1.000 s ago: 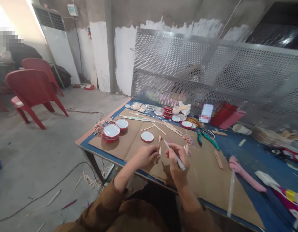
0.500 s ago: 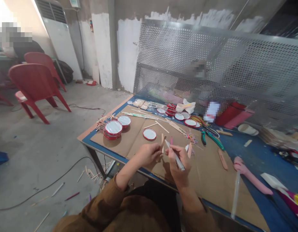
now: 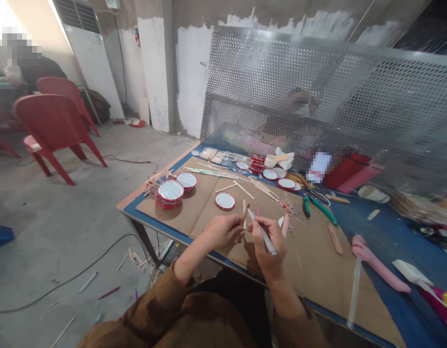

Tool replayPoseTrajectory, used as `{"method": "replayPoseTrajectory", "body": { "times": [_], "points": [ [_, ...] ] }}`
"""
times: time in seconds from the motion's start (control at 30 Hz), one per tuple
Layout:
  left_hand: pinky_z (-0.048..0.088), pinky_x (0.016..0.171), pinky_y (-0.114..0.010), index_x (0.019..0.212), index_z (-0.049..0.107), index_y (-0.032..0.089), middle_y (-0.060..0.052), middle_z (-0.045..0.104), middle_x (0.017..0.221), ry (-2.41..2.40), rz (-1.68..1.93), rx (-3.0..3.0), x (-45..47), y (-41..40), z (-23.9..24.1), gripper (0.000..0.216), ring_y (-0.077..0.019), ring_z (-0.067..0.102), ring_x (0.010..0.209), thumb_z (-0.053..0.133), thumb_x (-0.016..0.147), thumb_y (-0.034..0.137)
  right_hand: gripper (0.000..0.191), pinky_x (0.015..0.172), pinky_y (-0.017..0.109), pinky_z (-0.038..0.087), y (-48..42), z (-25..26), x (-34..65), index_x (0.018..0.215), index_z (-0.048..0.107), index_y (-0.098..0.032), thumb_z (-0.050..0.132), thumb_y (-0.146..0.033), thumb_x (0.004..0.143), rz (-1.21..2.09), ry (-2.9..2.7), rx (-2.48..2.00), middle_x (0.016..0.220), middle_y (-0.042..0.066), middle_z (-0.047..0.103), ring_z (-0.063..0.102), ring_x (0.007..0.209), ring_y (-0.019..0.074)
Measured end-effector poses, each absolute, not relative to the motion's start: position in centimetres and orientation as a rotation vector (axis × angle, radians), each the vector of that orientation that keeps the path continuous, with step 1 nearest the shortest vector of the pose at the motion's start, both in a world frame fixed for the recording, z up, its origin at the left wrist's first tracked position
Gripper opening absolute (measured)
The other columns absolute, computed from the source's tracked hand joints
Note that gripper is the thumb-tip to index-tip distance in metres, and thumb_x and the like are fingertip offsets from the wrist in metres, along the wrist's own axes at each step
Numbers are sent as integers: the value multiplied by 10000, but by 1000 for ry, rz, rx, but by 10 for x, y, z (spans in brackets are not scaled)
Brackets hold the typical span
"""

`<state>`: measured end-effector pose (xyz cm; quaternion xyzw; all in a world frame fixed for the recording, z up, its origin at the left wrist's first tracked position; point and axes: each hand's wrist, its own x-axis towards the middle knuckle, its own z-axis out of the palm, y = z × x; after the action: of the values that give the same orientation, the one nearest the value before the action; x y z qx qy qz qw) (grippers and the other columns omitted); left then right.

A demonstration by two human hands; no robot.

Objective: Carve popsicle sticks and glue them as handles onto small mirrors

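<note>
Over the near part of the brown cardboard sheet (image 3: 194,220), my left hand (image 3: 221,232) is closed on a small wooden craft stick (image 3: 246,211), held upright. My right hand (image 3: 272,249) grips a white pen (image 3: 268,241) like a writing tool. The pen's tip is close to the stick; whether they touch I cannot tell. Just beyond my hands lies a round red-rimmed disc with a white face (image 3: 225,201). Another thin stick (image 3: 244,208) lies behind the held one. A pink wooden piece (image 3: 285,225) is beside my right hand.
Left on the table stand stacked red-rimmed discs (image 3: 170,193). Green-handled pliers (image 3: 323,211) and a pink glue gun (image 3: 381,270) with a clear glue stick (image 3: 354,295) lie right. A perforated metal panel (image 3: 252,72) stands behind. Red chairs (image 3: 52,125) and a person (image 3: 38,67) are far left.
Both hands keep nearly the same pose, with the stick and the pen still in them. The view has shifted very slightly.
</note>
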<state>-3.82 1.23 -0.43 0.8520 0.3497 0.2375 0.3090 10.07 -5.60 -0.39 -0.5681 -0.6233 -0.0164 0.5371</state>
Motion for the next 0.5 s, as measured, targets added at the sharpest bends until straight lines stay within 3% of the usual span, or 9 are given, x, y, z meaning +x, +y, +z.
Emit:
{"method": "replayPoseTrajectory", "body": {
  "times": [0.5],
  "points": [
    [280, 546, -190, 739, 567, 177, 18, 562, 648, 927, 616, 2265, -38, 12, -3, 153, -105, 446, 595, 485, 840, 258, 122, 694, 305, 501, -55, -6, 102, 914, 571, -204, 501, -275, 843, -33, -1499, -1382, 765, 16, 671, 637, 664, 142]
  ]
}}
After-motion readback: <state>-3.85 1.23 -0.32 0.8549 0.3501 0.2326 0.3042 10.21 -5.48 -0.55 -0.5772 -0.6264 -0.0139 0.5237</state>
